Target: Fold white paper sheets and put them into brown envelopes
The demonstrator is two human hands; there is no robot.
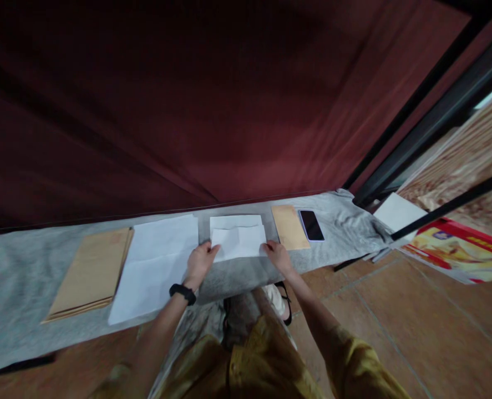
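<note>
A folded sheet of white paper (238,242) lies in front of me, creased down its middle. My left hand (199,263) pinches its left edge between thumb and fingers. At the opposite edge, my right hand (277,256) grips the same paper. Part of another white sheet (235,221) shows behind its far edge. To the left is a stack of larger white sheets (158,271) with a crease across it, close to my left hand. A single brown envelope (289,226) lies just right of my right hand.
A pile of brown envelopes (90,271) sits at the left on the grey cloth-covered bench (8,282). A phone (311,225) rests at the right. Behind hangs a dark red curtain (229,111). Black metal bars (420,124) and a colourful box (457,252) stand at right.
</note>
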